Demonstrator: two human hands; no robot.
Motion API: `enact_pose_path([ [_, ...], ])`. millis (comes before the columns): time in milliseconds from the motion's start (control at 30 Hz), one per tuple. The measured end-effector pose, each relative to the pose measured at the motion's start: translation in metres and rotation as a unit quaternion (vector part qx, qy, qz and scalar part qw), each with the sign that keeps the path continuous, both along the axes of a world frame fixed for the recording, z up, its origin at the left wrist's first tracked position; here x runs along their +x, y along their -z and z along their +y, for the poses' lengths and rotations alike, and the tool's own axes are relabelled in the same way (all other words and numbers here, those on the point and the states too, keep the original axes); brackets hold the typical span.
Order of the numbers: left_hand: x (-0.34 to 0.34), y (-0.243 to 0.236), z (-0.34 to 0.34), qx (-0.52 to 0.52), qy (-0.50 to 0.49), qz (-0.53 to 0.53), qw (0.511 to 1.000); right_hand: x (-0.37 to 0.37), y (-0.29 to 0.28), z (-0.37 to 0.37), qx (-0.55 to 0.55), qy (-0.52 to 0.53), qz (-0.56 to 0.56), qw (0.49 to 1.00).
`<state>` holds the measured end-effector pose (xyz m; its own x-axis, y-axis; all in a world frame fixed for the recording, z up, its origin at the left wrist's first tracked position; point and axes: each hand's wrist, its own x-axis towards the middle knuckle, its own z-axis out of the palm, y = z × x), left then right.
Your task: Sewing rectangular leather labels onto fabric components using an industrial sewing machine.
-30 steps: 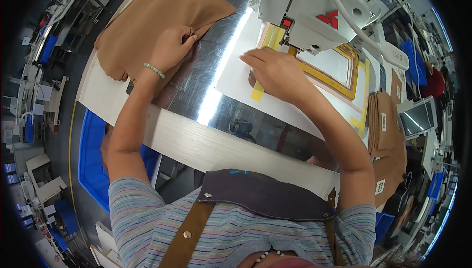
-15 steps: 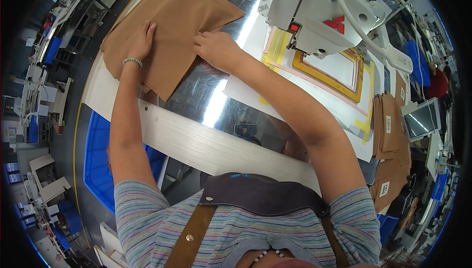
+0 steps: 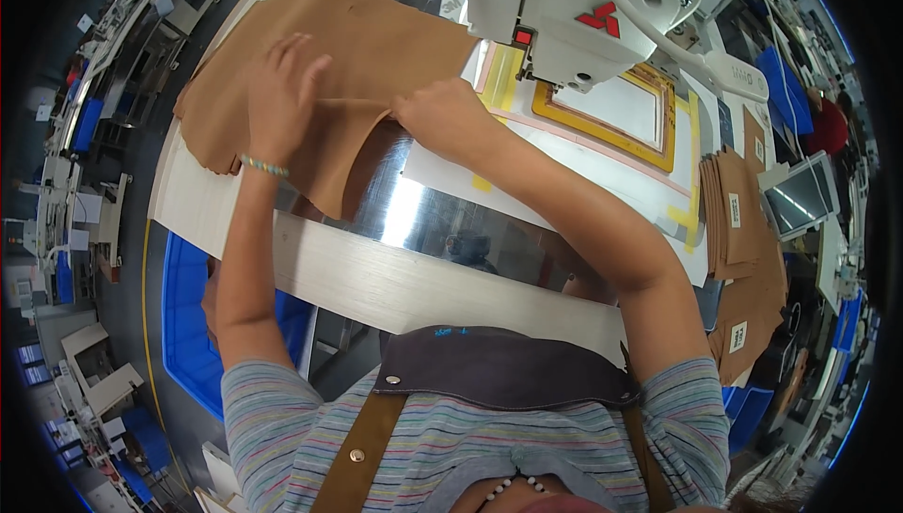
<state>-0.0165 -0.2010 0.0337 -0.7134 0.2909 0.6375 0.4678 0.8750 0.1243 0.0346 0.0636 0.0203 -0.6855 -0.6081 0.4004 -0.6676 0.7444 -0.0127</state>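
A stack of brown leather pieces (image 3: 348, 38) lies at the far left of the worktable, its right part over a shiny metal plate (image 3: 428, 198). My right hand (image 3: 442, 118) is closed on the edge of the top leather piece, which is lifted there into a fold. Over the left part of the leather is my left hand (image 3: 282, 104), fingers spread and the thumb apart, holding nothing. Whether its palm touches the leather I cannot tell. Shadow and the fold hide the leather's underside.
A white sewing machine head (image 3: 564, 19) stands at the far right, over a yellow frame (image 3: 602, 123) on white sheets. Brown labelled pieces (image 3: 738, 231) are piled at the right, beside a small screen (image 3: 800, 193). A blue bin (image 3: 193, 325) sits below the table's left edge.
My right hand has drawn the leather's edge toward the right and raised a fold. My left hand has shifted slightly and spread its fingers. The view has shifted a little.
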Motion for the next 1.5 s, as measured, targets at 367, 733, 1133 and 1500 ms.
enact_pose_path([
  [367,0.148,0.019,0.023,-0.1,0.079,-0.027,0.991,-0.003,0.011,0.034,0.01,-0.004,0.058,0.998],
  [733,0.113,-0.022,-0.066,-0.123,-0.1,-0.193,0.968,-0.01,-0.008,0.033,-0.067,0.055,-0.055,0.995],
  [1133,0.034,-0.106,-0.082,-0.163,-0.087,0.389,0.902,0.003,-0.034,0.021,-0.126,-0.01,0.297,0.946],
  [1500,0.036,0.042,-0.082,-0.099,-0.008,-0.019,0.995,0.02,0.014,0.035,0.107,0.101,0.046,0.988],
])
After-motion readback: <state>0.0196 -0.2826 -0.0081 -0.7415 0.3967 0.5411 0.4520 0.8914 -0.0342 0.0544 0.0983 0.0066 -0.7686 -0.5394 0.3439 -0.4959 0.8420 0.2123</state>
